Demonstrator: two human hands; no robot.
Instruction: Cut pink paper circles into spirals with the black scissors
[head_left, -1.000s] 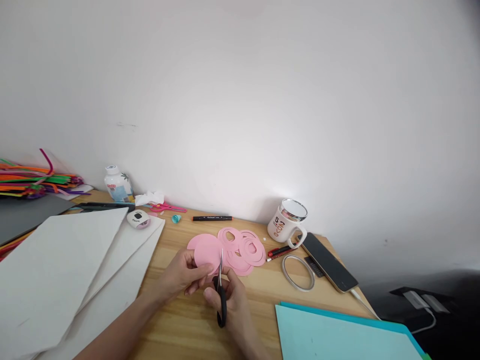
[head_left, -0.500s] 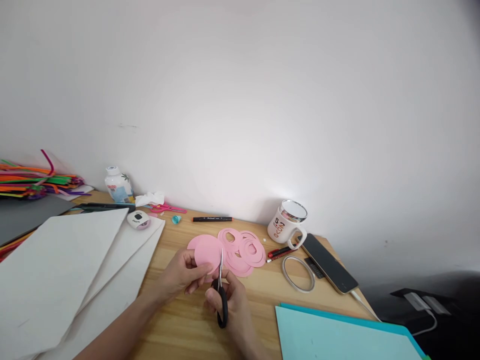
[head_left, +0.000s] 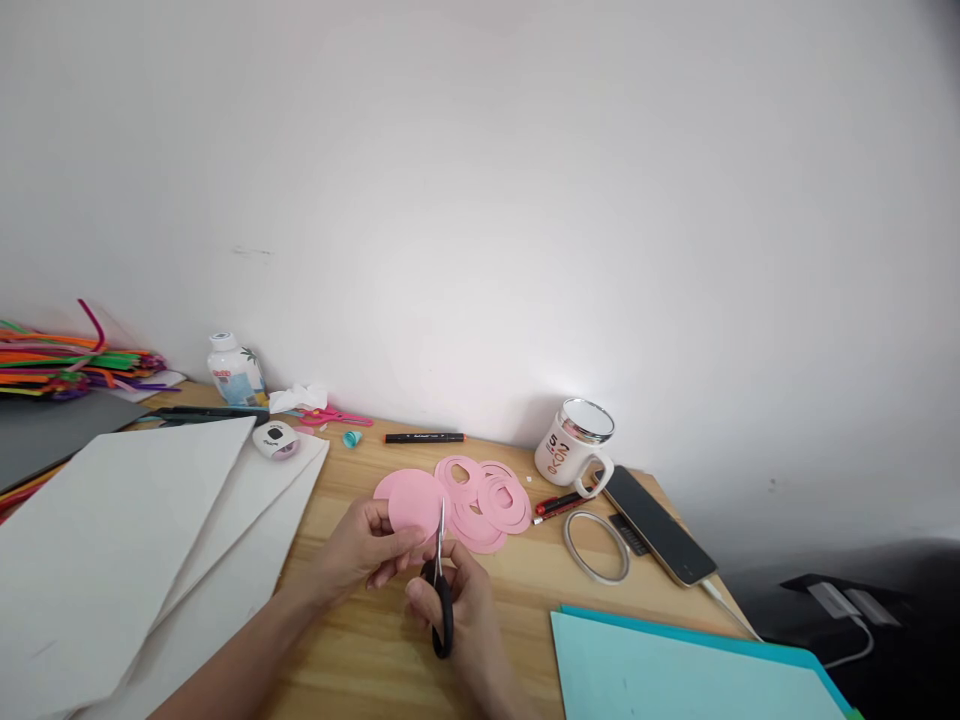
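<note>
My left hand (head_left: 373, 545) pinches a round pink paper disc (head_left: 414, 500) by its lower left edge, thumb on top. In my right hand (head_left: 459, 595) are black-handled scissors (head_left: 440, 590), their blades pointing up along the disc's right edge. Whether the blades are fully closed on the paper is hard to see. Behind the held disc, another pink paper piece (head_left: 381, 487) shows at the left. Just to the right lie several overlapping pink paper rings (head_left: 484, 530) with cut-out centres on the wooden table.
A black marker (head_left: 424, 438) lies behind the paper. To the right are a white mug (head_left: 559, 455), a tape roll (head_left: 568, 550), a phone (head_left: 660, 525) and blue sheets (head_left: 675, 665). White boards (head_left: 112, 550), pink scissors (head_left: 337, 415) and a bottle (head_left: 236, 372) are at left.
The scissors' handles and my right thumb have shifted very slightly left. My left hand and the pink disc stay almost where they were.
</note>
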